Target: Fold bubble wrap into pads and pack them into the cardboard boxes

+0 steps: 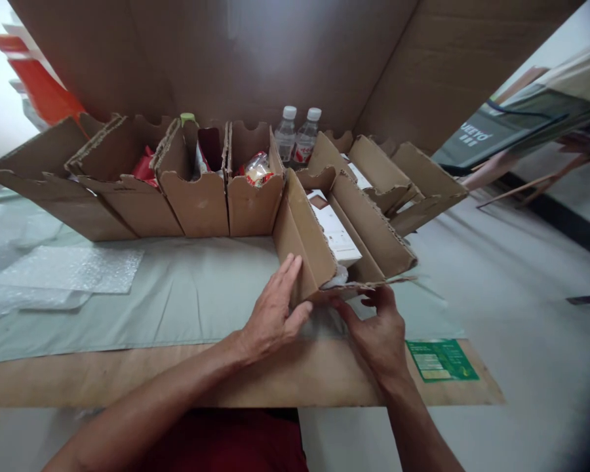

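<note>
A brown cardboard divider box (305,229) stands angled toward me at the centre, with a long white carton (335,233) lying inside it. My left hand (275,311) rests against the box's left outer wall, fingers stretched up along it and thumb under the near corner. My right hand (379,328) grips the ragged near bottom edge of the same box, fingers curled around the cardboard.
A row of open cardboard compartments (196,196) runs along the back, holding red packets, snack bags and two water bottles (295,134). Bubble wrap (69,269) lies at the left on pale green sheeting (187,295). A tall cardboard wall rises behind. A green label (441,359) sits near the table's edge.
</note>
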Demonstrator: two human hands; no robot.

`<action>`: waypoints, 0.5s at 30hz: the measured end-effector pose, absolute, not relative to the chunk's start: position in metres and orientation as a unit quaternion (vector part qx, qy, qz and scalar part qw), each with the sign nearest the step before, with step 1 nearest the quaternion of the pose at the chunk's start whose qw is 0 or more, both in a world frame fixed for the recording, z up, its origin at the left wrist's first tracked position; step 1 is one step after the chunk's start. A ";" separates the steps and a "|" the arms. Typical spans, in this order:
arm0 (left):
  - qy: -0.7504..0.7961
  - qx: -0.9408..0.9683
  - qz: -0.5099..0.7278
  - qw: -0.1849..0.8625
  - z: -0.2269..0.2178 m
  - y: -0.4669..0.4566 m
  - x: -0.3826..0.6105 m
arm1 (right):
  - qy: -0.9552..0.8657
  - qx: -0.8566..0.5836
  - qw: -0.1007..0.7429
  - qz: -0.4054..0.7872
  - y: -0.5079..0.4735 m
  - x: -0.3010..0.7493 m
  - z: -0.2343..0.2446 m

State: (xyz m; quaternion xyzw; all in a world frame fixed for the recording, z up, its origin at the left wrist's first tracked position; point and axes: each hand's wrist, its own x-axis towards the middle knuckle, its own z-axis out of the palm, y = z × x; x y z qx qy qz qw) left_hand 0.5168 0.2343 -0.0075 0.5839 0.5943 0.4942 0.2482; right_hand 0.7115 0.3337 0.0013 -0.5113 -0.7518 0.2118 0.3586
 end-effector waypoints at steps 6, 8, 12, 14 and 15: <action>0.647 0.536 0.483 0.248 -0.044 0.243 0.505 | -0.787 -0.518 0.321 0.092 0.391 0.652 0.008; 0.657 0.534 0.476 0.239 -0.053 0.243 0.506 | -0.798 -0.532 0.275 0.062 0.410 0.632 0.013; 0.669 0.549 0.456 0.208 -0.058 0.241 0.509 | -0.802 -0.561 0.201 0.042 0.428 0.614 0.018; 0.671 0.562 0.439 0.199 -0.057 0.241 0.509 | -0.808 -0.544 0.218 0.059 0.425 0.615 0.015; 0.671 0.571 0.430 0.196 -0.056 0.240 0.509 | -0.814 -0.526 0.235 0.070 0.421 0.617 0.013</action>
